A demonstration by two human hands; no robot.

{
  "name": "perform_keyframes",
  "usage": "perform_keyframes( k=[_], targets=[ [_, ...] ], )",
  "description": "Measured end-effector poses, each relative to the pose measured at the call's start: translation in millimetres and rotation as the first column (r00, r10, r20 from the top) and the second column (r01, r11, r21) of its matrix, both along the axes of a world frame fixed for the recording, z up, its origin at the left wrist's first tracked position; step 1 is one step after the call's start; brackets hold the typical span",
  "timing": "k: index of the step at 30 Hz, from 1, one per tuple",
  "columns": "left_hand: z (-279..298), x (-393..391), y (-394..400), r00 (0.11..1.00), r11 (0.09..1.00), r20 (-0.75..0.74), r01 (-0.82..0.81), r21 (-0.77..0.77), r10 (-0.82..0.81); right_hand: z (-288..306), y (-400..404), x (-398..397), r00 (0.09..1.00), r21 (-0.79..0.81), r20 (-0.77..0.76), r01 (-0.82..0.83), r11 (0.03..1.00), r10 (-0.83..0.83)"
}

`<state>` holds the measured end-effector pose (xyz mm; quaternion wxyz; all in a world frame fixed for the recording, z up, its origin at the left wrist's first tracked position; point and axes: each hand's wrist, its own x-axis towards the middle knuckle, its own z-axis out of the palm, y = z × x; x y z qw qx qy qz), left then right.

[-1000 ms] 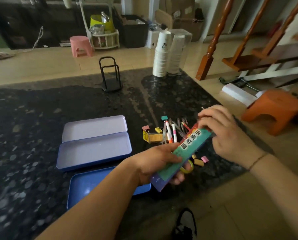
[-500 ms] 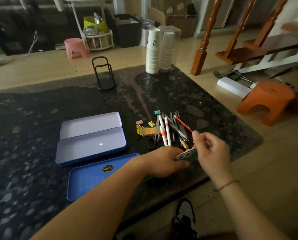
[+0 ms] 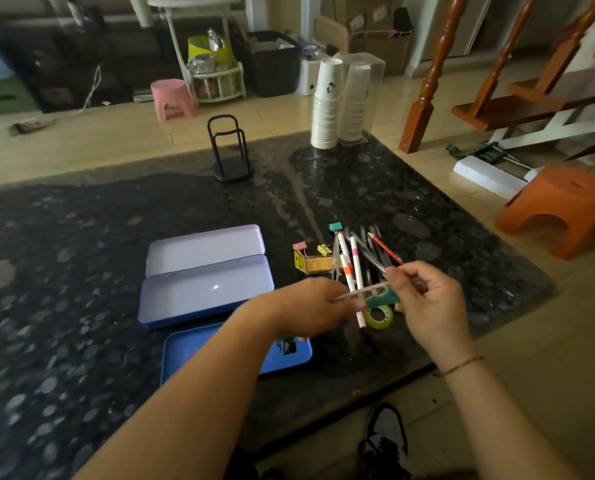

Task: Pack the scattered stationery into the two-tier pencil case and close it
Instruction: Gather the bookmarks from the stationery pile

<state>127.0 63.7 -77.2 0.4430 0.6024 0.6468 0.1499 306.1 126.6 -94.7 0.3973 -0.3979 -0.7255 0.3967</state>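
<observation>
The two-tier pencil case point(image 3: 206, 292) lies open on the dark stone table, its pale lid point(image 3: 204, 247) hinged back and its blue inner tray point(image 3: 185, 351) set out in front. My left hand point(image 3: 309, 308) grips one end of a long flat teal box point(image 3: 380, 294) with printed characters. My right hand point(image 3: 427, 299) pinches its other end, low above the table. Behind it lies a heap of pens and pencils point(image 3: 361, 254), binder clips point(image 3: 323, 249), a yellow eraser point(image 3: 311, 264) and a roll of tape point(image 3: 379, 317).
A black wire stand point(image 3: 228, 150) and two stacks of paper cups point(image 3: 327, 105) stand at the table's far side. The table's near edge point(image 3: 358, 393) runs just below my hands. An orange stool point(image 3: 559, 209) sits on the floor to the right.
The teal box was held up and tilted toward me a second ago. Both hands have since brought it down, flatter and close to the table near the tape roll.
</observation>
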Motion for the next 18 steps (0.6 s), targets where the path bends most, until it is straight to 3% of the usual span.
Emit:
perform_keyframes(
  k=[3, 7, 8, 10, 12, 14, 16, 18],
  targets=[
    [9, -36, -14, 0.988, 0.993, 0.139, -0.05, -0.11, 0.066, 0, 2, -9, 1.0, -0.065, 0.021, -0.012, 0.998, 0.013],
    [5, -71, -33, 0.964, 0.969, 0.203, -0.129, -0.212, 0.172, 0, -8, -31, 0.992, -0.073, -0.032, -0.124, 0.99, 0.122],
    [3, -77, -38, 0.958, 0.966, 0.213, -0.144, -0.214, 0.19, -2, -11, -37, 0.982, -0.03, 0.012, -0.187, 0.982, 0.187],
    [0, -93, -49, 0.964, 0.966, 0.171, -0.172, -0.193, 0.206, -8, -16, -46, 0.933, 0.143, 0.239, -0.308, 0.941, 0.269],
    [1, -114, -59, 0.965, 0.959, 0.146, -0.183, -0.218, 0.218, -11, -18, -56, 0.834, 0.414, 0.526, -0.421, 0.807, 0.165],
    [3, -135, -69, 0.96, 0.946, 0.155, -0.185, -0.266, 0.231, -7, -18, -70, 0.778, 0.573, 0.624, -0.522, 0.632, 0.077],
    [5, -151, -79, 0.957, 0.933, 0.166, -0.176, -0.315, 0.237, -3, -19, -86, 0.746, 0.614, 0.655, -0.617, 0.493, 0.118],
    [5, -165, -87, 0.946, 0.917, 0.207, -0.164, -0.363, 0.251, -2, -20, -104, 0.701, 0.592, 0.691, -0.688, 0.42, 0.176]
  ],
)
